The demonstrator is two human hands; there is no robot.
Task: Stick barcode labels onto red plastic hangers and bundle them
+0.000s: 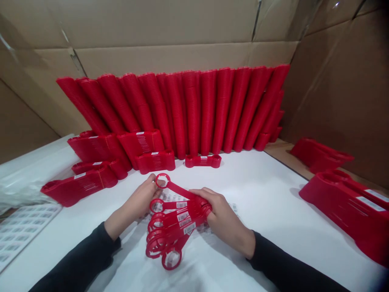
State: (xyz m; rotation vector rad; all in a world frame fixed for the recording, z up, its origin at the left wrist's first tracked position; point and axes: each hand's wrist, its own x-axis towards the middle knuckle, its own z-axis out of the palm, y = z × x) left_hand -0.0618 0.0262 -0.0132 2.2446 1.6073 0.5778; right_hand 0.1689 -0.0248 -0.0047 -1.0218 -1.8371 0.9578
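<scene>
Several flat red plastic pieces [173,229] with ring ends are fanned out over the white table, some bearing white barcode labels. My right hand [223,219] is closed around their stacked right ends. My left hand [146,196] pinches the ring of the topmost piece, which is spread apart from the others and shows no label. The remaining rings hang to the left and below, between my two forearms. Beneath the fan lies a sheet of barcode labels [174,198], partly covered by the pieces and my hands.
Tall stacks of red pieces [191,113] line the cardboard wall [170,24] at the back. Smaller stacks stand at left [80,184], back centre [203,161] and right [343,211]. Clear plastic film [33,172] and a label sheet [24,231] lie at the left.
</scene>
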